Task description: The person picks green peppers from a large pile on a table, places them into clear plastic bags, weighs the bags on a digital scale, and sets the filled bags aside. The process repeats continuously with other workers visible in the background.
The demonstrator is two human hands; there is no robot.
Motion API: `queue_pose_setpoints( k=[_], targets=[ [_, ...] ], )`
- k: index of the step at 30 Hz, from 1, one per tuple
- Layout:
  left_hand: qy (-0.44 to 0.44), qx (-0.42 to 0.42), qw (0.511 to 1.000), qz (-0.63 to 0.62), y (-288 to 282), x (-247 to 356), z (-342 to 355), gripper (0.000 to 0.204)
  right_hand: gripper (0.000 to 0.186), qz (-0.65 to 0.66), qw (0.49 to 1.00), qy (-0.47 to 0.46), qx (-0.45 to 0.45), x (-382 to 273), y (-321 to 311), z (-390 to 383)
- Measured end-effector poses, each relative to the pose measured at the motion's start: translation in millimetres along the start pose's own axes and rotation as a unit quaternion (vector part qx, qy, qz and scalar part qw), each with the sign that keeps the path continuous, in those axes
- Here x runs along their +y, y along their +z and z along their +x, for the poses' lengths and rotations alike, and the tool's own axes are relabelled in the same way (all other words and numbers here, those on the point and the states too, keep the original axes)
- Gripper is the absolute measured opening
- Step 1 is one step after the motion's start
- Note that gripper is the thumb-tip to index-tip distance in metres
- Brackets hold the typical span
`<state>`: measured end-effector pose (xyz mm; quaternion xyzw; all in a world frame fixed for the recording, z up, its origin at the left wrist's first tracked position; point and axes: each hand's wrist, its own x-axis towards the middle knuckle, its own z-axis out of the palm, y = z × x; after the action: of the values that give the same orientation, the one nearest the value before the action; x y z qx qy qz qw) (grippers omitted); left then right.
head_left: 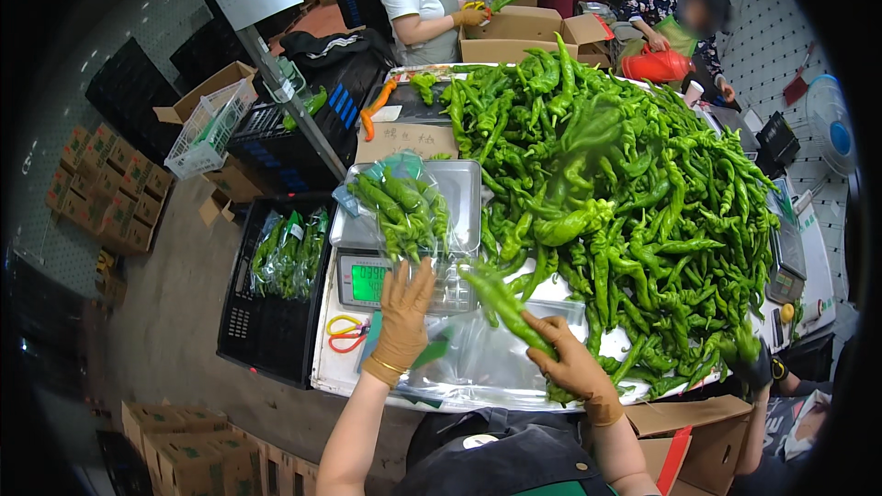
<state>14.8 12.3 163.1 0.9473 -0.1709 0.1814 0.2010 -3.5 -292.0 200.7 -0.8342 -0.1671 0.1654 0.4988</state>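
My right hand (568,363), in a tan glove, grips a long green pepper (503,301) near the front of the table; its upper end is slightly blurred. My left hand (404,305), also gloved, has its fingers stretched out at the lower end of a clear plastic bag of green peppers (401,208). Whether the fingertips touch the bag, I cannot tell. That bag lies on the metal pan of a digital scale (464,186) with a lit green display. Between my hands, clear plastic bags (482,358) lie flat at the table edge.
A large heap of green peppers (634,211) covers the table's middle and right. Left of the scale, a black crate (241,312) holds several bagged peppers. Scissors (345,332) with red and yellow handles lie beside the scale. A metal post (294,106) rises behind. Co-workers stand across the table.
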Motion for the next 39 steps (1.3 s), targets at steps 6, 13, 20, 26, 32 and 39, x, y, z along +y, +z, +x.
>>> queue_pose_setpoints(
  k=[6,13,20,26,32,39],
  targets=[
    [-0.040,-0.016,0.999,0.033,3,10,-11,0.073,0.059,0.062,0.996,0.056,-0.034,-8,-7,-2],
    [-0.021,0.005,1.000,0.019,13,21,3,0.080,0.059,0.019,0.998,0.012,-0.060,-24,44,34],
    [0.024,0.026,0.999,-0.001,13,14,1,0.080,0.061,0.102,0.993,-0.044,-0.034,-2,101,118],
    [0.016,0.040,0.998,-0.042,13,5,-6,0.084,0.057,-0.010,0.997,-0.073,0.004,-30,119,181],
    [-0.011,0.039,0.997,-0.059,-7,-10,7,0.089,0.056,-0.017,0.980,-0.166,0.108,-24,138,226],
    [0.002,0.087,0.989,-0.117,20,3,0,0.088,0.037,-0.102,0.968,-0.229,0.012,13,149,202]
  ],
)
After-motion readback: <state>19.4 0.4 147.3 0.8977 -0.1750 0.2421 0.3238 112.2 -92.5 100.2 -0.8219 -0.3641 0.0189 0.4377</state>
